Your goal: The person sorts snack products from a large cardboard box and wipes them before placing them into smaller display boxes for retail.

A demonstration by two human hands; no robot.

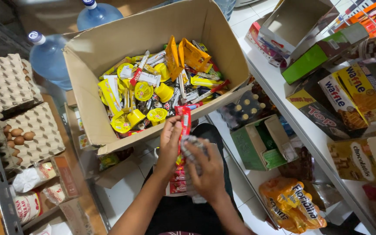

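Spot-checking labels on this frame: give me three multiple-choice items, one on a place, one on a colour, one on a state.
1. Where do the egg trays sit?
A. left of the cardboard box
B. inside it
C. on the right-hand shelf

2. What colour are the small cups in the box?
A. blue
B. yellow
C. white

3. What is the state of the hands?
A. both empty
B. only one holds something
C. both grip packets

Answers:
1. A, the trays are stacked at the left edge.
2. B, the cups show yellow among the snacks.
3. C, the left hand grips a red packet strip and the right hand a grey packet.
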